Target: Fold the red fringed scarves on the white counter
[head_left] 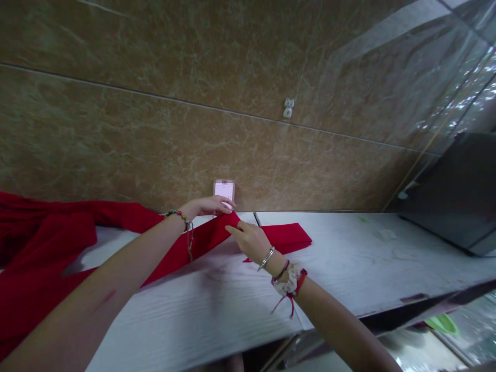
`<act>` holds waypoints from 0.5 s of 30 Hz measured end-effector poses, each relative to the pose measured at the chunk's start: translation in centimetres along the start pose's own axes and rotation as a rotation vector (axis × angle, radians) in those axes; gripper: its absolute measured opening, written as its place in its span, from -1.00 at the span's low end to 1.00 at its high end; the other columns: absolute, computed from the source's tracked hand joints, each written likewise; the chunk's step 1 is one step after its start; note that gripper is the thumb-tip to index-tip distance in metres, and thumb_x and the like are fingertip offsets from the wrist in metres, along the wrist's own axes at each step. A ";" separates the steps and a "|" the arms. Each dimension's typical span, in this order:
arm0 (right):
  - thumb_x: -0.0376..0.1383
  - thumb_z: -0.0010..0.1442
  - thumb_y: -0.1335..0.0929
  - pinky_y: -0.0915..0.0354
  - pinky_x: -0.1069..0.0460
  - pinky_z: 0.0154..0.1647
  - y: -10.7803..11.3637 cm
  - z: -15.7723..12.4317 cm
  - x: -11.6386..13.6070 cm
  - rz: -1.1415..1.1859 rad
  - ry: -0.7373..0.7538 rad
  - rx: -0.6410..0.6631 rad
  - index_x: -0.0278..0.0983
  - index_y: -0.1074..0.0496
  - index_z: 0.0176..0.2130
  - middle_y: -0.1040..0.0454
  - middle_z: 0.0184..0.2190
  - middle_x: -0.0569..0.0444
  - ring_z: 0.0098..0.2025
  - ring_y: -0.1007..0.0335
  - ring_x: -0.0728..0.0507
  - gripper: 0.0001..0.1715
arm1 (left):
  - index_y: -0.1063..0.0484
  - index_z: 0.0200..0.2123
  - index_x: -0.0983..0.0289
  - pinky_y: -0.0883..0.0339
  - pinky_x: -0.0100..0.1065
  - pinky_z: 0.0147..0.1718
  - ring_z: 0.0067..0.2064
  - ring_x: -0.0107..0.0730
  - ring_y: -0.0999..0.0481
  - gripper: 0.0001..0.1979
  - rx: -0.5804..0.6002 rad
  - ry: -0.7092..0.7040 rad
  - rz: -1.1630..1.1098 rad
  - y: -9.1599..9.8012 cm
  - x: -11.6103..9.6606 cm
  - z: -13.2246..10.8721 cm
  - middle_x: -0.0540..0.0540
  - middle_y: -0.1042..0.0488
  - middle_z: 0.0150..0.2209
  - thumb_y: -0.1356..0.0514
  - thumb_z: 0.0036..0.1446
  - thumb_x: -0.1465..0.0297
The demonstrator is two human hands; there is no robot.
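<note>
A long red cloth (46,243) lies across the white table (217,310), heaped at the left and folded into a flat band (289,235) toward the middle. My left hand (207,206) reaches over the band at the fold, fingers closed on the cloth's far edge. My right hand (250,240) pinches the red cloth at the same fold, just right of the left hand. Both wrists wear bracelets.
A small white and pink phone (223,189) leans against the brown marble wall (194,103) behind my hands. A dark panel (457,196) stands at the right end of the table. A green dish (442,324) sits below the table's front edge.
</note>
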State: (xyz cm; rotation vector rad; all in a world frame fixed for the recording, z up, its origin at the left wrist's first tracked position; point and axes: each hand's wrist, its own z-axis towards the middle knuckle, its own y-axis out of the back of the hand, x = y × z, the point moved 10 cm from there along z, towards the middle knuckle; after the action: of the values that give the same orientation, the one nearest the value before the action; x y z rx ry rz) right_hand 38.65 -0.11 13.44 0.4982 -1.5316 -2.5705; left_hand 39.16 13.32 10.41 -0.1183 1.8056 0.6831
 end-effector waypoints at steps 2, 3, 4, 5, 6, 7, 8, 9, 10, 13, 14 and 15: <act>-0.42 0.20 -0.16 -0.23 0.10 -0.41 1.5 0.2 -2.5 0.018 -0.091 0.002 -0.21 -0.36 -0.03 -0.41 -0.33 -0.02 -0.36 -0.34 -0.05 -0.61 | -0.35 -0.15 0.27 -0.20 -0.43 -0.35 -0.27 -0.41 -0.37 -0.53 0.026 -0.043 0.018 -0.3 -2.7 1.6 0.04 -0.44 -0.29 -0.28 -0.24 0.33; -0.43 0.19 -0.16 -0.23 0.10 -0.42 2.2 0.2 -3.8 0.016 -0.132 -0.004 -0.21 -0.38 -0.05 -0.41 -0.32 -0.02 -0.36 -0.34 -0.04 -0.61 | -0.35 -0.15 0.28 -0.21 -0.42 -0.32 -0.26 -0.40 -0.38 -0.54 0.037 -0.070 0.037 -0.5 -4.2 2.5 0.05 -0.44 -0.28 -0.26 -0.22 0.35; -0.44 0.19 -0.15 -0.23 0.11 -0.41 2.9 0.2 -5.2 0.006 -0.169 -0.015 -0.21 -0.39 -0.06 -0.41 -0.30 -0.02 -0.36 -0.34 -0.04 -0.61 | -0.35 -0.15 0.29 -0.22 -0.41 -0.30 -0.24 -0.40 -0.38 -0.55 0.044 -0.096 0.069 -0.9 -5.8 3.5 0.07 -0.44 -0.26 -0.25 -0.20 0.37; -0.44 0.19 -0.15 -0.23 0.11 -0.41 3.5 0.0 -6.7 -0.010 -0.206 -0.028 -0.21 -0.39 -0.07 -0.40 -0.30 -0.02 -0.36 -0.34 -0.04 -0.60 | -0.34 -0.13 0.31 -0.22 -0.40 -0.28 -0.23 -0.38 -0.39 -0.55 0.040 -0.125 0.114 -1.3 -7.3 4.4 0.09 -0.44 -0.24 -0.23 -0.17 0.39; -0.45 0.18 -0.15 -0.24 0.10 -0.39 4.0 -0.2 -8.3 -0.031 -0.245 -0.042 -0.21 -0.40 -0.08 -0.40 -0.29 -0.02 -0.36 -0.34 -0.04 -0.60 | -0.32 -0.10 0.34 -0.23 -0.38 -0.27 -0.21 -0.36 -0.39 -0.55 0.015 -0.156 0.178 -1.7 -8.9 5.2 0.11 -0.44 -0.22 -0.20 -0.14 0.40; -0.45 0.17 -0.15 -0.24 0.10 -0.38 4.4 -0.6 -10.0 -0.053 -0.284 -0.052 -0.21 -0.40 -0.08 -0.40 -0.30 -0.02 -0.37 -0.33 -0.04 -0.60 | -0.30 -0.07 0.35 -0.24 -0.37 -0.25 -0.19 -0.35 -0.40 -0.55 -0.034 -0.189 0.252 -2.1 -10.4 5.9 0.14 -0.44 -0.19 -0.17 -0.10 0.41; -0.46 0.17 -0.15 -0.24 0.09 -0.37 4.7 -1.1 -11.8 -0.074 -0.322 -0.060 -0.21 -0.41 -0.09 -0.40 -0.31 -0.01 -0.38 -0.33 -0.04 -0.59 | -0.27 -0.03 0.36 -0.24 -0.36 -0.22 -0.16 -0.33 -0.39 -0.55 -0.105 -0.231 0.329 -2.5 -11.7 6.2 0.16 -0.42 -0.14 -0.13 -0.05 0.41; -0.47 0.15 -0.16 -0.25 0.09 -0.36 4.7 -1.8 -13.6 -0.090 -0.363 -0.065 -0.21 -0.42 -0.10 -0.40 -0.32 -0.01 -0.38 -0.33 -0.04 -0.59 | -0.24 -0.01 0.37 -0.23 -0.35 -0.19 -0.13 -0.30 -0.38 -0.56 -0.191 -0.270 0.401 -3.1 -12.7 6.2 0.17 -0.40 -0.10 -0.09 -0.01 0.41; -0.48 0.14 -0.17 -0.25 0.09 -0.35 4.5 -2.6 -15.3 -0.093 -0.394 -0.064 -0.23 -0.44 -0.12 -0.40 -0.33 -0.01 -0.38 -0.33 -0.04 -0.59 | -0.20 0.02 0.37 -0.21 -0.32 -0.13 -0.07 -0.27 -0.36 -0.56 -0.249 -0.294 0.436 -3.9 -13.1 6.0 0.20 -0.37 -0.06 -0.05 0.04 0.39; -0.53 0.07 -0.19 -0.28 0.07 -0.28 3.0 -5.6 -19.3 -0.023 -0.432 -0.063 -0.28 -0.47 -0.16 -0.42 -0.40 0.00 -0.36 -0.33 -0.05 -0.59 | -0.21 0.03 0.36 -0.09 -0.16 -0.01 0.06 -0.03 -0.24 -0.53 -0.311 -0.323 0.606 -8.1 -11.3 4.1 0.30 -0.27 0.04 -0.05 0.08 0.26; -0.54 0.05 -0.18 -0.29 0.06 -0.27 2.4 -6.7 -20.3 0.008 -0.430 -0.067 -0.28 -0.48 -0.19 -0.42 -0.41 0.02 -0.35 -0.33 -0.05 -0.57 | -0.17 0.08 0.32 -0.03 -0.07 0.03 0.12 0.05 -0.15 -0.45 -0.338 -0.327 0.718 -9.5 -10.0 3.3 0.31 -0.19 0.10 -0.08 0.05 0.18; -0.56 0.03 -0.18 -0.30 0.05 -0.27 1.6 -7.7 -21.0 0.041 -0.430 -0.069 -0.28 -0.49 -0.22 -0.43 -0.42 0.03 -0.36 -0.33 -0.05 -0.57 | -0.11 0.11 0.31 0.01 0.00 0.04 0.16 0.13 -0.06 -0.36 -0.333 -0.277 0.800 -10.8 -8.1 2.8 0.35 -0.11 0.15 -0.13 0.00 0.15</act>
State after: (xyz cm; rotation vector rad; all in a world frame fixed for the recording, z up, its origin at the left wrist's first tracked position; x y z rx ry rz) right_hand 60.83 -1.96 16.15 -0.1039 -1.5329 -2.8134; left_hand 48.74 3.75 12.97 0.4830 1.4240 1.4823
